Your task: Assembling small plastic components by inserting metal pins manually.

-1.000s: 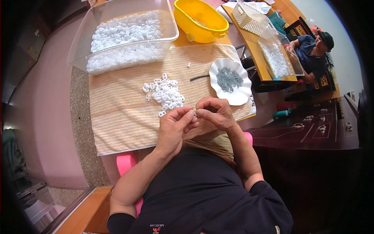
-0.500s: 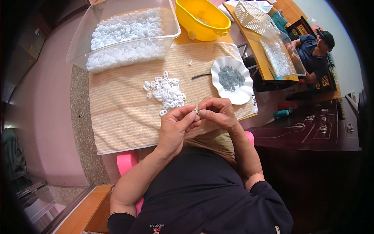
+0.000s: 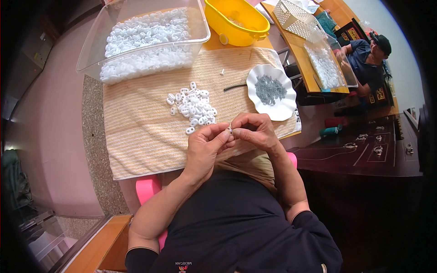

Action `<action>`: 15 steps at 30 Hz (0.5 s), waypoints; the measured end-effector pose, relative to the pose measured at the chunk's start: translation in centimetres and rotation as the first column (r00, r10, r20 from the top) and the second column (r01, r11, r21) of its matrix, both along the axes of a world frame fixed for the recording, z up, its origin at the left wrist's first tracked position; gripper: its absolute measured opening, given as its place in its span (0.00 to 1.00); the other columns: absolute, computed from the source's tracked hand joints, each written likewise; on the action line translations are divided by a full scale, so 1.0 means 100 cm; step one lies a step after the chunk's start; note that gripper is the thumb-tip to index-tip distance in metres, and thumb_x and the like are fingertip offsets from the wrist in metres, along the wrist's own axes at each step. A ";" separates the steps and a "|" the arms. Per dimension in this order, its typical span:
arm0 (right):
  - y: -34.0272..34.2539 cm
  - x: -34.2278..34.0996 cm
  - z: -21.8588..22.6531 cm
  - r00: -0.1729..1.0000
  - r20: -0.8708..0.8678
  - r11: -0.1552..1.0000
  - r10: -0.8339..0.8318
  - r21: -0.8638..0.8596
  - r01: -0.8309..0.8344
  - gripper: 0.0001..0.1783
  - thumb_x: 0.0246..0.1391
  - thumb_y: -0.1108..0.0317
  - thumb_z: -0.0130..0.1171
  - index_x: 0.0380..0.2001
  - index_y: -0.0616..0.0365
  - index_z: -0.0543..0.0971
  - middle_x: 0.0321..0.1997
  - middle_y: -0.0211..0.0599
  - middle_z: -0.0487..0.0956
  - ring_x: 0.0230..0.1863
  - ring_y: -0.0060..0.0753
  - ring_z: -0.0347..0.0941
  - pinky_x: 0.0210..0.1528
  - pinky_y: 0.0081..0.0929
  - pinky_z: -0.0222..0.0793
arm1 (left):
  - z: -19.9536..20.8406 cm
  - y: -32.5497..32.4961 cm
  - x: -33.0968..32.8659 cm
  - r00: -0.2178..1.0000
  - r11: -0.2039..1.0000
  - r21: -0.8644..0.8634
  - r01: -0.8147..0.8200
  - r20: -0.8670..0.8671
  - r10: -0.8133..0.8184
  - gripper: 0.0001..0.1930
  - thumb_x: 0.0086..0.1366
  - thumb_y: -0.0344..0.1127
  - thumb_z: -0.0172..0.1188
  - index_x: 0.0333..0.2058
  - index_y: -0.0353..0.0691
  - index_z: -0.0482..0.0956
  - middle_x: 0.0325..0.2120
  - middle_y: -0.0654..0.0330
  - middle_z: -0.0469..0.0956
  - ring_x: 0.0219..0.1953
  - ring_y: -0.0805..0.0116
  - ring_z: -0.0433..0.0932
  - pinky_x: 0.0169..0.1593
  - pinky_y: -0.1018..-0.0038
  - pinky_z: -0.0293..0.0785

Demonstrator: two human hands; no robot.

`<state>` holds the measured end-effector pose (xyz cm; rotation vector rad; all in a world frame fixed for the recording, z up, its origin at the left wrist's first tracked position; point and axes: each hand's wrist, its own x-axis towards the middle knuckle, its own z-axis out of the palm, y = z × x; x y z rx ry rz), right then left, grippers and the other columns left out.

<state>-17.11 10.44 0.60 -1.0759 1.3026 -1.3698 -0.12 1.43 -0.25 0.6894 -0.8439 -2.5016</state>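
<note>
My left hand (image 3: 204, 148) is closed, pinching a small white oval plastic piece with two holes (image 3: 230, 130) between thumb and forefinger. Against it, from the other side, my right hand (image 3: 256, 133) is closed in a pinch; its fingertips hide whatever they grip. Just beyond my hands lies a loose pile of white two-hole plastic pieces (image 3: 195, 105) on a striped towel (image 3: 141, 136). To the right of the pile, a white wavy-rimmed plate (image 3: 277, 113) carries a heap of small grey slivers (image 3: 270, 90).
A clear plastic bin (image 3: 86, 63) full of white pieces stands far left, beside a yellow tub (image 3: 241, 34). A dark thin rod (image 3: 234, 88) and a small white bit (image 3: 222, 72) lie near the plate. At another table (image 3: 296, 45), a person (image 3: 368, 59) sits by a similar bin.
My hands stay together at nearly the same spot, with only a slight shift of the fingertips around the white piece. The rest of the table looks the same.
</note>
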 end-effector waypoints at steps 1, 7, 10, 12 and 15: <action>0.000 0.000 0.000 1.000 -0.005 1.000 -0.004 0.004 0.004 0.05 0.53 0.79 0.59 0.34 0.68 0.78 0.36 0.38 0.78 0.37 0.22 0.74 0.40 0.20 0.71 | 0.000 0.000 0.000 1.000 1.000 0.000 0.001 0.000 -0.001 0.11 0.65 0.28 0.58 0.45 0.30 0.76 0.33 0.58 0.79 0.33 0.74 0.79 0.41 0.80 0.79; 0.002 -0.002 -0.004 0.999 0.006 0.998 -0.047 0.031 0.047 0.05 0.52 0.80 0.59 0.34 0.69 0.78 0.36 0.39 0.78 0.36 0.23 0.74 0.40 0.20 0.71 | 0.001 0.000 0.000 1.000 1.000 -0.005 -0.002 0.000 0.002 0.11 0.65 0.28 0.58 0.45 0.30 0.76 0.33 0.58 0.79 0.33 0.74 0.79 0.40 0.80 0.79; 0.002 -0.003 -0.004 0.998 0.026 0.998 -0.050 0.044 0.049 0.04 0.52 0.80 0.59 0.33 0.69 0.78 0.35 0.39 0.78 0.36 0.24 0.75 0.40 0.21 0.71 | 0.001 0.000 0.000 1.000 1.000 -0.007 -0.004 0.001 0.004 0.11 0.65 0.27 0.57 0.44 0.30 0.76 0.33 0.58 0.79 0.33 0.75 0.79 0.40 0.80 0.79; 0.002 -0.003 -0.004 0.999 0.019 0.998 -0.048 0.043 0.047 0.04 0.52 0.80 0.59 0.32 0.69 0.77 0.35 0.39 0.78 0.35 0.24 0.75 0.39 0.21 0.72 | 0.001 0.000 0.000 1.000 1.000 -0.008 -0.001 -0.003 0.001 0.11 0.65 0.27 0.57 0.44 0.30 0.76 0.33 0.58 0.79 0.33 0.75 0.79 0.41 0.80 0.79; 0.002 -0.002 -0.002 0.999 0.007 0.997 -0.050 0.052 0.050 0.04 0.51 0.80 0.59 0.32 0.69 0.77 0.34 0.39 0.78 0.35 0.24 0.75 0.39 0.21 0.72 | 0.001 0.000 0.000 1.000 1.000 -0.009 0.004 -0.006 -0.004 0.11 0.65 0.27 0.57 0.44 0.30 0.76 0.34 0.58 0.79 0.33 0.75 0.79 0.41 0.80 0.79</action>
